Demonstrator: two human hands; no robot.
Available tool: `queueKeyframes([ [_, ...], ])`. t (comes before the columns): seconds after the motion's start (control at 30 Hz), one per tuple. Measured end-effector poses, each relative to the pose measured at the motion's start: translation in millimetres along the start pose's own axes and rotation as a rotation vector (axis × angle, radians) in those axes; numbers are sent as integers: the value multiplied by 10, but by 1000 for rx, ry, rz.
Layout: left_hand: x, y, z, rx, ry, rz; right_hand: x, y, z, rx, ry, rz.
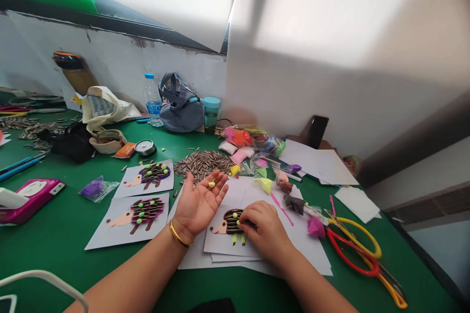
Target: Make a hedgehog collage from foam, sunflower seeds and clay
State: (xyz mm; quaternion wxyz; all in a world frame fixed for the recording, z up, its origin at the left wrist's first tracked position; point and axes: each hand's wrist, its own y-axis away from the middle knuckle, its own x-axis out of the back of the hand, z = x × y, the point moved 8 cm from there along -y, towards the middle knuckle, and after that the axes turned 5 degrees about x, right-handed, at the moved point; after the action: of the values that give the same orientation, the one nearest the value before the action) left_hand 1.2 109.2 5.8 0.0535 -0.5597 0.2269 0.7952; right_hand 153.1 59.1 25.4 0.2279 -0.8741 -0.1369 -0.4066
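My left hand (198, 203) is palm up with fingers stretched out, and small pale yellow clay balls (212, 184) rest on its fingers. My right hand (268, 230) is closed in a pinch over a hedgehog picture (220, 244), its fingertips at a small yellow clay ball (238, 222). This hedgehog has a peach clay face, yellow-green feet and a dark body covered with sunflower seeds; my fingers hide its right part. Two more hedgehog pictures, an upper one (169, 166) and a lower one (99, 234), lie to the left with green dots on their seed-covered backs.
A pile of sunflower seeds (201, 164) lies beyond my left hand. Bagged coloured clay (242, 139) sits behind the white sheets (308, 254). Red and yellow scissors (352, 249) lie at right. A magenta stapler-like device (36, 198), a tape measure (145, 147) and a purple clay bag (94, 188) are left.
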Motion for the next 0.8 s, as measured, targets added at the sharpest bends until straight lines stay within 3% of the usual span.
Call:
queueKeyframes([
  [0.8,16,13,-44,17,-5,3,-49,-10,55,-39,-20,-16],
])
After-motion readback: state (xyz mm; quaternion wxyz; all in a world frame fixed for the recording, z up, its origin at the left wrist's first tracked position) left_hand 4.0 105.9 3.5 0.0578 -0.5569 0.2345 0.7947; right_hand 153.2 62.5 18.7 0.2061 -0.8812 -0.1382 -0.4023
